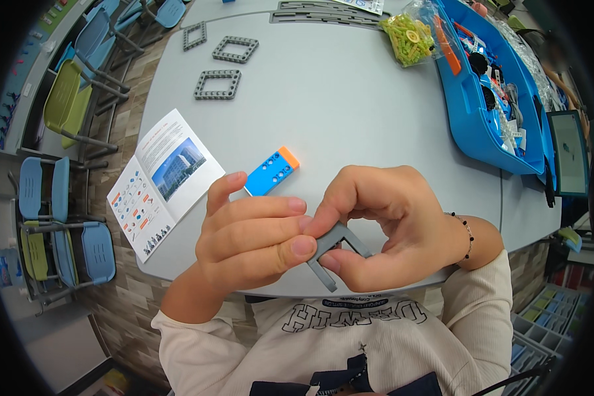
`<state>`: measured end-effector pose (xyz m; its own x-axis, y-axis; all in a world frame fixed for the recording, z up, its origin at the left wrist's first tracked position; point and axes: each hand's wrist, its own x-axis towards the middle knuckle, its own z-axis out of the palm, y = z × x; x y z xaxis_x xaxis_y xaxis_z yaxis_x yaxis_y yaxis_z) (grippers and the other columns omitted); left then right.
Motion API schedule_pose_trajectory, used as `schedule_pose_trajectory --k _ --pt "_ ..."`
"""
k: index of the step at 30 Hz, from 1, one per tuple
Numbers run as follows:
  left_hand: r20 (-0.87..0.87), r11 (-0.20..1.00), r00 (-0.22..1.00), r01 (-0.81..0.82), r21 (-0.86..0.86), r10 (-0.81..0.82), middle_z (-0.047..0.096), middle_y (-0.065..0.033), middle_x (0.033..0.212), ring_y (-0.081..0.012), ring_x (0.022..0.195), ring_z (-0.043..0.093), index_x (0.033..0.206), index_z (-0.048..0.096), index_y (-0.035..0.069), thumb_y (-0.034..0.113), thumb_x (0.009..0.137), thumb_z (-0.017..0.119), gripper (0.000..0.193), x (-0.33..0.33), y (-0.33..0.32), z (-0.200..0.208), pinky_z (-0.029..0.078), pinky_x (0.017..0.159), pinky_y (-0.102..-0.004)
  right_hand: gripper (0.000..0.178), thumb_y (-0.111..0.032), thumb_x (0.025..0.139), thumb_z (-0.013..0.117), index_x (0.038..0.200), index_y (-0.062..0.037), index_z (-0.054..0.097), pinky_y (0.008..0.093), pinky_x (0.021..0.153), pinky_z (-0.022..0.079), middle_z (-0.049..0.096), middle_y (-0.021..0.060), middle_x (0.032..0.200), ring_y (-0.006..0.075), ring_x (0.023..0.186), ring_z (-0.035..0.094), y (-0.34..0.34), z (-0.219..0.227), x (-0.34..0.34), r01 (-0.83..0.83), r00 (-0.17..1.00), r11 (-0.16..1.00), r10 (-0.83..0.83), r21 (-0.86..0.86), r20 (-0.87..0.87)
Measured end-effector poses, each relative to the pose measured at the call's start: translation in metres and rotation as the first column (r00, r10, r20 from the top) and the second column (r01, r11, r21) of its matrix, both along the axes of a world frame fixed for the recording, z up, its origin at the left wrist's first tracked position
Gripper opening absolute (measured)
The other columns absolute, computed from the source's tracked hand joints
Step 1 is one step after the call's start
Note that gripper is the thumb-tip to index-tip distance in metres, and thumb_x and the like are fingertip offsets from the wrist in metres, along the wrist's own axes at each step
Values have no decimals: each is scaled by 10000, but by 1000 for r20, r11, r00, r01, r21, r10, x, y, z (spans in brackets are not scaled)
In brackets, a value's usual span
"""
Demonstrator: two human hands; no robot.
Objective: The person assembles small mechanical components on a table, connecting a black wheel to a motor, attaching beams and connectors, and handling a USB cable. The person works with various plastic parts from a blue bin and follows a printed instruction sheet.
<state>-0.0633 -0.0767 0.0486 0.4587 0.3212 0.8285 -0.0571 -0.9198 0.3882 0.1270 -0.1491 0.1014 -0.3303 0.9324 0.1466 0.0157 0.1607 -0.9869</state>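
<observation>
Close to the table's near edge, both hands hold a dark grey angular plastic building piece [342, 235] with an open middle. My right hand [402, 221] pinches it between thumb and index finger. On its other side, my left hand [244, 239] presses it with the fingertips; the thumb is mostly hidden. Fingers cover much of the piece, so its full shape cannot be made out. Just beyond my left hand lies a blue block with holes [270, 174], joined to an orange end [288, 157]. An open printed booklet [171, 224] lies to the left.
Three grey rectangular frames [218, 85] lie at the far left of the table [350, 99]. Long grey strips [330, 14] and a clear bag of yellow-green pieces [408, 41] are at the back. A blue bin full of parts [465, 125] stands right; chairs [68, 99] stand left.
</observation>
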Motion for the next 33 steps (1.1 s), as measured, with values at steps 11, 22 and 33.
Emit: schedule_pose_trajectory --k 11,22,33 --pt "-7 1000 1000 1 4 -1 663 65 877 -127 873 660 970 642 196 99 755 752 259 0 -2 1 351 1053 -404 223 -42 705 700 877 28 576 220 626 519 659 90 787 130 696 661 1 -5 -4 100 991 971 -116 216 64" --pt "-46 999 999 22 28 -21 659 60 926 -131 895 654 1000 621 183 93 749 752 297 -5 -3 2 315 1078 -409 203 -93 696 695 856 -53 577 260 501 495 618 47 728 165 576 617 -2 -3 -8 151 952 909 -239 389 189" --pt "-122 986 989 -64 152 83 667 37 931 -135 891 660 987 621 146 84 766 729 254 -11 -9 3 281 1101 -378 219 -83 681 681 845 -42 541 296 513 503 610 71 729 212 558 597 -2 -10 -11 184 961 911 -245 369 128"
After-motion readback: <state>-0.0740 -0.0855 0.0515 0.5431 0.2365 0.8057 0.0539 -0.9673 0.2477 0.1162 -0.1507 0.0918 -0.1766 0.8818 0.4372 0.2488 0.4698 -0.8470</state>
